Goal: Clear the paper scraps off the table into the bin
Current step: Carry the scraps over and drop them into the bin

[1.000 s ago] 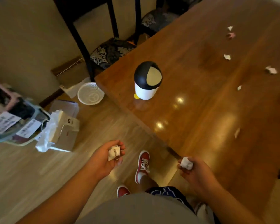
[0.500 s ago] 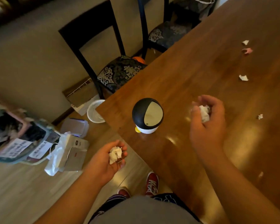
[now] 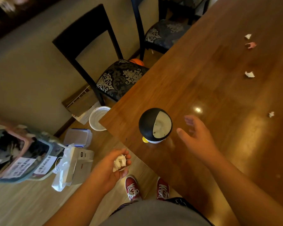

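Note:
A small penguin-shaped bin (image 3: 155, 125) with a black dome and cream swing lid stands near the corner of the wooden table (image 3: 219, 88). My right hand (image 3: 197, 136) hovers just right of the bin, fingers spread, nothing in it. My left hand (image 3: 111, 167) is off the table's edge, over the floor, closed around a crumpled white paper ball (image 3: 120, 162). Loose scraps lie further along the table: a white scrap (image 3: 249, 74), a small one (image 3: 271, 114), a pink one (image 3: 250, 45) and another white one (image 3: 248, 36).
Two black chairs with patterned seats (image 3: 121, 79) (image 3: 165, 32) stand at the table's far side. On the floor are a white basket (image 3: 99, 118), a lidded plastic box (image 3: 78, 137), a white bag (image 3: 72, 167) and stacked bins (image 3: 20, 154). My red shoes (image 3: 132, 188) are below.
My right hand moved down beside the bin and opened; the paper ball it held is no longer in it. My left hand still holds its ball.

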